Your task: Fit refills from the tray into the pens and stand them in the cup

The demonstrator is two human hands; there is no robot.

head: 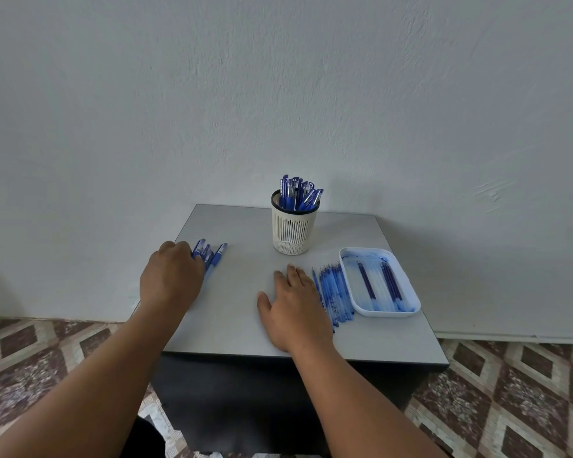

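My left hand (171,276) is lying over a small bunch of blue pens (210,253) near the left edge of the grey tabletop (245,309). Its fingers are curling down onto the near ends of the pens, but the back of the hand is hiding them, so I cannot tell whether this grip is actually closing round a pen or only resting on the bunch. The capped ends are poking out beyond my knuckles.

My right hand (293,309) is resting flat on the tabletop, palm down, fingers straight and slightly spread, gripping nothing. Its outer edge is sitting just beside a loose row of refills (336,294) lying on the tabletop.

Touching that row on its right, the white tray (411,305) is holding a few more dark refills on its blue-stained floor. The slotted cream cup (293,228) is standing near the back of the tabletop, between my hands and further away, with a cluster of blue pens upright inside it.
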